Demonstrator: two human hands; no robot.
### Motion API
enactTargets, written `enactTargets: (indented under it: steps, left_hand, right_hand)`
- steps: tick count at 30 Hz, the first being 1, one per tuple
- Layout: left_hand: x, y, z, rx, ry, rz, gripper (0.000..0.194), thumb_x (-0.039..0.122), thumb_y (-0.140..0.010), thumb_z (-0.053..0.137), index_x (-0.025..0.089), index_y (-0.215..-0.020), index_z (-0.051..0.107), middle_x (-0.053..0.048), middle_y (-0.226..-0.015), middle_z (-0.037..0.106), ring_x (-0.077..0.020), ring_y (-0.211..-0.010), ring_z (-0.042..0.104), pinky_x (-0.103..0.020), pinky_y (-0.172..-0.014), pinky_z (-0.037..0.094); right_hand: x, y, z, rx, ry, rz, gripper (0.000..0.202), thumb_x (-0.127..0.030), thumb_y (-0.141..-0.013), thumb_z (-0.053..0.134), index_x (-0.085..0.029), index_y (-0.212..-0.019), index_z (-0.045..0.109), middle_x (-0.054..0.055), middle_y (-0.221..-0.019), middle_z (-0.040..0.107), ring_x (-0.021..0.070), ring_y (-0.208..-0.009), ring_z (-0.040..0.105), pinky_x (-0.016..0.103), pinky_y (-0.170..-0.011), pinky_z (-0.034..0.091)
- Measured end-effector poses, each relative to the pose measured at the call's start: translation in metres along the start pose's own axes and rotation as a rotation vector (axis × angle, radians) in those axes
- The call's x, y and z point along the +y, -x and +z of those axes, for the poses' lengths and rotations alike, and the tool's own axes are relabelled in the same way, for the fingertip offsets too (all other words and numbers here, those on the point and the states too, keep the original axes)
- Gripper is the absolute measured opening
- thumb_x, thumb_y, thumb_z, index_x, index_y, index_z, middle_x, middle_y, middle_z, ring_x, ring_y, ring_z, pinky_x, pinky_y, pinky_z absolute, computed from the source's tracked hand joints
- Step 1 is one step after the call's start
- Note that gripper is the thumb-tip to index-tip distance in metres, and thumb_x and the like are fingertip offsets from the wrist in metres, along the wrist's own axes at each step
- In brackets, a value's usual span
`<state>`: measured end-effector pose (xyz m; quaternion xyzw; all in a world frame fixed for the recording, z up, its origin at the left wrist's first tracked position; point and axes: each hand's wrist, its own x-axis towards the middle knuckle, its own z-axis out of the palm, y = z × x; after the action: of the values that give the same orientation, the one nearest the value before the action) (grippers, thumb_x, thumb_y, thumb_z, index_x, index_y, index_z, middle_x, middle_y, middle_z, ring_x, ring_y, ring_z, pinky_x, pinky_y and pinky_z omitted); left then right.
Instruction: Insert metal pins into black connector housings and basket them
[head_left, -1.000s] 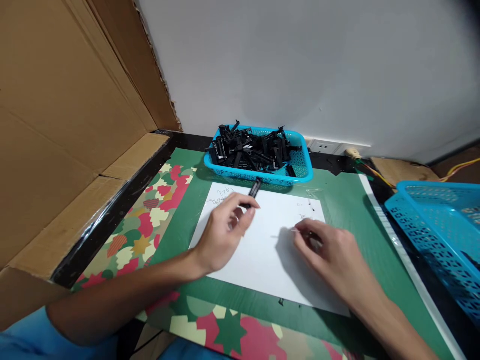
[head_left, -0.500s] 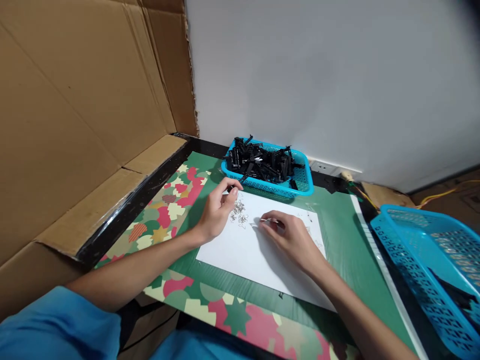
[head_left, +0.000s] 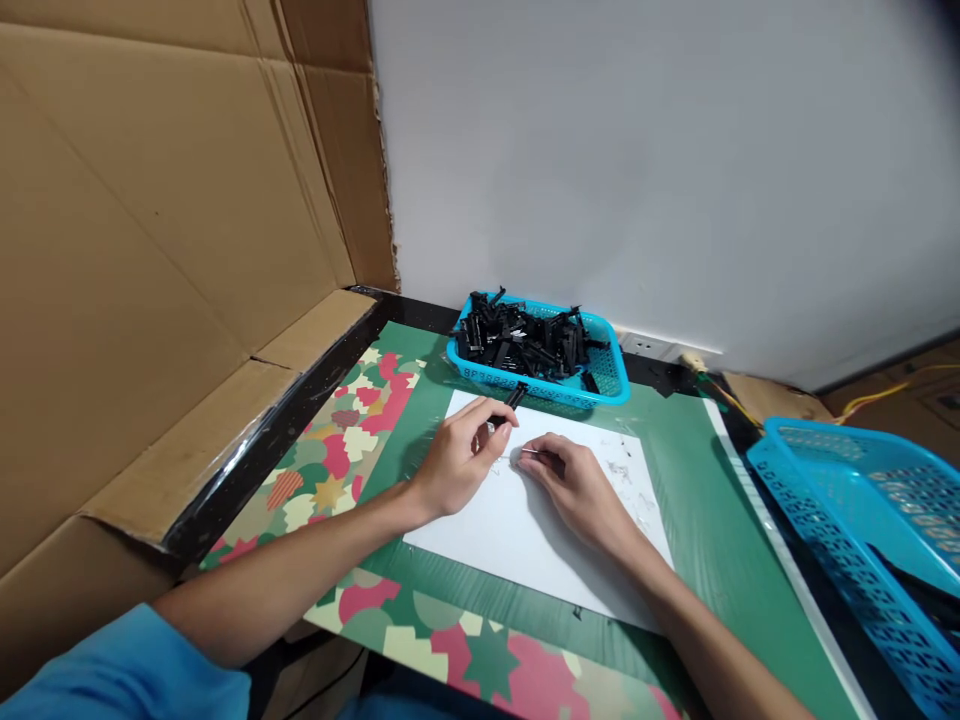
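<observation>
My left hand is closed around a slim black plastic piece, whose far end sticks out past the fingers toward the basket. In my right hand, thumb and fingers pinch thin metal tweezers, their tip pointing left at the left hand's fingertips. Both hands are close together over a white sheet. Little metal parts lie on the sheet beside the left hand, which hides most of that pile. More tiny parts are scattered at the sheet's right side.
A blue basket heaped with black plastic pieces stands at the back against the wall. Another blue basket with black pieces is at the right. Cardboard walls the left side. A socket strip with cables sits behind.
My left hand has moved right with the black plastic piece, closer to the tweezers, and now covers most of the metal parts. My right hand has barely moved. The view has shifted slightly.
</observation>
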<state>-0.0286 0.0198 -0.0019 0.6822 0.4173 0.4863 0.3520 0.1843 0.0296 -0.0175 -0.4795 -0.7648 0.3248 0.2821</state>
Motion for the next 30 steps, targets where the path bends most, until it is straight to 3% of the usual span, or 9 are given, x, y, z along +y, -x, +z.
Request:
enactTargets:
  steps: [4,9,15,21,26,30]
  left_hand:
    - [-0.001,0.001,-0.001,-0.032,0.030,-0.056,0.023,0.037,-0.108,0.055,0.020,-0.109,0.070,-0.003,-0.100,0.070,-0.0121,-0.071,0.054,-0.025,-0.063,0.040]
    - [-0.001,0.004,0.000,-0.048,0.035,-0.074,0.022,0.037,-0.109,0.055,0.021,-0.111,0.069,-0.003,-0.103,0.070,-0.0115,-0.069,0.054,-0.026,-0.064,0.041]
    - [0.003,0.005,-0.001,-0.132,-0.098,0.011,0.019,0.033,-0.110,0.053,0.022,-0.111,0.069,-0.002,-0.100,0.069,-0.0145,-0.077,0.058,-0.029,-0.072,0.044]
    - [0.004,0.006,-0.002,-0.149,-0.227,0.025,0.024,0.032,-0.111,0.050,0.022,-0.115,0.071,-0.004,-0.103,0.068,-0.0184,-0.090,0.063,-0.030,-0.078,0.048]
    - [0.006,0.010,-0.001,-0.205,-0.350,0.055,0.024,0.026,-0.106,0.058,0.025,-0.122,0.075,-0.004,-0.109,0.069,-0.0153,-0.081,0.063,-0.030,-0.074,0.049]
    - [0.007,0.012,0.000,-0.194,-0.342,0.074,0.019,0.031,-0.105,0.063,0.024,-0.117,0.077,-0.004,-0.108,0.070,-0.0144,-0.077,0.062,-0.031,-0.075,0.050]
  right_hand:
    - [0.001,0.004,0.000,0.045,0.002,0.008,0.029,-0.037,-0.109,0.051,-0.021,-0.108,0.075,0.010,-0.108,0.078,0.0268,-0.096,0.070,0.039,-0.085,0.052]
    - [0.000,0.004,0.005,0.044,0.062,0.000,0.015,-0.032,-0.101,0.065,-0.022,-0.102,0.076,0.007,-0.092,0.073,0.0253,-0.082,0.063,0.038,-0.076,0.046]
    - [-0.002,0.004,0.008,0.041,0.083,-0.028,0.014,-0.026,-0.102,0.062,-0.021,-0.092,0.070,0.007,-0.090,0.066,0.0259,-0.085,0.058,0.039,-0.079,0.041]
    - [-0.003,0.011,0.005,0.096,-0.042,-0.033,0.019,-0.036,-0.111,0.046,-0.022,-0.105,0.059,0.007,-0.099,0.066,0.0233,-0.086,0.058,0.036,-0.075,0.044]
    - [-0.006,0.015,0.005,0.140,-0.210,-0.029,0.018,-0.039,-0.111,0.049,-0.023,-0.109,0.056,0.006,-0.099,0.067,0.0225,-0.086,0.060,0.034,-0.076,0.046]
    - [-0.010,0.015,0.008,0.158,-0.221,-0.042,0.018,-0.039,-0.110,0.050,-0.023,-0.107,0.059,0.006,-0.098,0.067,0.0225,-0.086,0.061,0.034,-0.077,0.047]
